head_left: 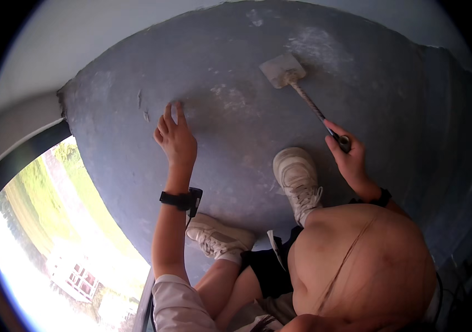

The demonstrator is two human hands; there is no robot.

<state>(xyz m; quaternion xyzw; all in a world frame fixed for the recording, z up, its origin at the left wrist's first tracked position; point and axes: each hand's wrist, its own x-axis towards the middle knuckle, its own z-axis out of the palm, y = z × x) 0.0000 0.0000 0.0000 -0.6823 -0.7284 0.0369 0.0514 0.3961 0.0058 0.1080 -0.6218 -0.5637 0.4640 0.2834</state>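
My right hand is closed around the end of a long, thin twisted handle. It belongs to a small shovel with a flat, squarish, light grey blade, held out ahead and to the left over the grey floor. Dull residue coats the blade and the neck where it joins the handle. Further left, my left hand reaches forward to the floor with two fingers stretched out and apart. Nothing shows between them. Thin flakes lie on the floor just beyond it, and a whitish scuffed patch is to its right.
A window on the left looks out on greenery. Beyond the floor rises a pale wall. My beige shoes, the left and the right, stand between my hands. Another whitish patch marks the floor past the blade.
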